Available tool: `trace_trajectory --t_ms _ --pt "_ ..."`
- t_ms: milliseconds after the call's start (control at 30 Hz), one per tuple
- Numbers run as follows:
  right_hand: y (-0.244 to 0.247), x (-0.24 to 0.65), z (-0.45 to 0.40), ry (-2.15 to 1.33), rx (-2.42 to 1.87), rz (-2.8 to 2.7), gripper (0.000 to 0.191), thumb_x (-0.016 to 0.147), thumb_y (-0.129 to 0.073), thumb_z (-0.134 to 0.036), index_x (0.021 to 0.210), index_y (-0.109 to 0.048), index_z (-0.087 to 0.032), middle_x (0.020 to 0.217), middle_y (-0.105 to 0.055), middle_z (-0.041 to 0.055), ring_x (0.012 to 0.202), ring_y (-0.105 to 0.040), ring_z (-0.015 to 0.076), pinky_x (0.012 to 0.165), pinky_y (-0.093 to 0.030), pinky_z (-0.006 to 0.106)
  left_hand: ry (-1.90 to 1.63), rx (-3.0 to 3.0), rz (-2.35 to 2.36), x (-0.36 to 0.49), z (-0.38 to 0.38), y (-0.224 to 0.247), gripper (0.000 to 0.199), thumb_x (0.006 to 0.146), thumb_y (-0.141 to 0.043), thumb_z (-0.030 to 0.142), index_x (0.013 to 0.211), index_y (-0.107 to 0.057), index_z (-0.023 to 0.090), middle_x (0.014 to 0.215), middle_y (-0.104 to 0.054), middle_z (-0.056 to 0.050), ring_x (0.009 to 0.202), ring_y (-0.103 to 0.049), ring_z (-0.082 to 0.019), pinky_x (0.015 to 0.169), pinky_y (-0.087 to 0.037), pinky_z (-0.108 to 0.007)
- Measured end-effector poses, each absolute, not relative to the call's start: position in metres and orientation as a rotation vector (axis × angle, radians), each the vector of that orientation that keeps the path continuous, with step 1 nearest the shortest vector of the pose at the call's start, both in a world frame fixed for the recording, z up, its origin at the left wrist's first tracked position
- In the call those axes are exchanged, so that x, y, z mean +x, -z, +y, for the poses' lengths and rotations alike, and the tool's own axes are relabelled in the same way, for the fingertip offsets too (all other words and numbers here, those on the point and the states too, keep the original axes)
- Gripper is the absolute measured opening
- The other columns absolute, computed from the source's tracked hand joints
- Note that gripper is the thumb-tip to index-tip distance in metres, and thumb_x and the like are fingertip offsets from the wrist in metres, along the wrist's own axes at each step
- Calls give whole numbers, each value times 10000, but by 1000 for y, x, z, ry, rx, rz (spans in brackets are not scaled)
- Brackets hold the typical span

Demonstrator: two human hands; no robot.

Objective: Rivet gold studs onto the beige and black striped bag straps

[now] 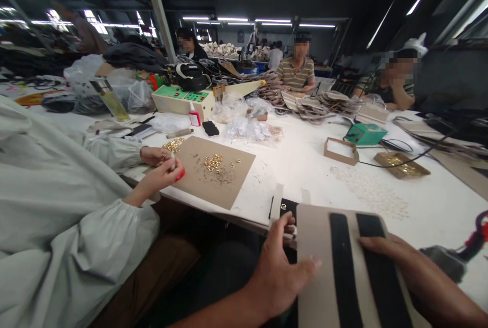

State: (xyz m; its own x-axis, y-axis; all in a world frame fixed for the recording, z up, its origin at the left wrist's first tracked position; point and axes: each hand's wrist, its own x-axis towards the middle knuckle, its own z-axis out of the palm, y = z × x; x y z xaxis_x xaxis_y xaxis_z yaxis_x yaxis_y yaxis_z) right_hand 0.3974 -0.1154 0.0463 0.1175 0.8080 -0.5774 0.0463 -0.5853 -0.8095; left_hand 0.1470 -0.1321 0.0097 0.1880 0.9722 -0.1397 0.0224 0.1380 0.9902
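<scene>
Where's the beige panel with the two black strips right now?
In the head view, the beige panel lies at the table's near edge, lower right, with the left hand gripping its left side and the right hand resting on top.

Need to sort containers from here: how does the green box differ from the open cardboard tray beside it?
The green box is teal green, while the cardboard tray is brown outside and white inside. The green box looks closed on top and a black cable runs beside it; the cardboard tray is open and shallow. The green box sits farther back and to the right, the cardboard tray nearer the camera. Both rest on the white table, out of both hands' reach.
</scene>
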Motion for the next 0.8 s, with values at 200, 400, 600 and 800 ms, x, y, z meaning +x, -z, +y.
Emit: trace_trajectory --t_ms 200,400,600,800 --pt "22 347 -111 -1773 -1525 -1224 528 859 -665 -626 1178 -740 -212 1189 -764 90 1048 -736 317 1013 -565 474 -818 880 1066 135 -110 22 499 730 -779 391 1132 -724 100 1117 -773 -128 954 -721 -219 852 -561 -287" --pt "15 326 -73 -1262 -1809 -1602 456 911 -600 -549 1163 -743 -196 1187 -763 79 1146 -702 291 991 -529 382 -786 1219 1280 118 -56 22 354 774 -718 334 1091 -781 189 1084 -794 -35 1017 -727 -198 990 -553 -318" --pt "17 313 -29 -924 -1935 -1748 321 969 -518 -455 1019 -745 -235 1042 -778 54 1039 -710 279 889 -494 358 -739 1449 1442 118 -2 24 318 791 -691 361 1063 -782 225 1081 -794 -9 1015 -735 -193 947 -560 -307" --pt "31 301 -21 -661 -2139 -1874 354 1005 -430 -445 1107 -704 -245 1045 -766 94 1038 -703 341 843 -457 383 -735 1538 1489 119 7 38 319 823 -662 354 1111 -766 266 1142 -784 19 1074 -721 -178 979 -555 -300"
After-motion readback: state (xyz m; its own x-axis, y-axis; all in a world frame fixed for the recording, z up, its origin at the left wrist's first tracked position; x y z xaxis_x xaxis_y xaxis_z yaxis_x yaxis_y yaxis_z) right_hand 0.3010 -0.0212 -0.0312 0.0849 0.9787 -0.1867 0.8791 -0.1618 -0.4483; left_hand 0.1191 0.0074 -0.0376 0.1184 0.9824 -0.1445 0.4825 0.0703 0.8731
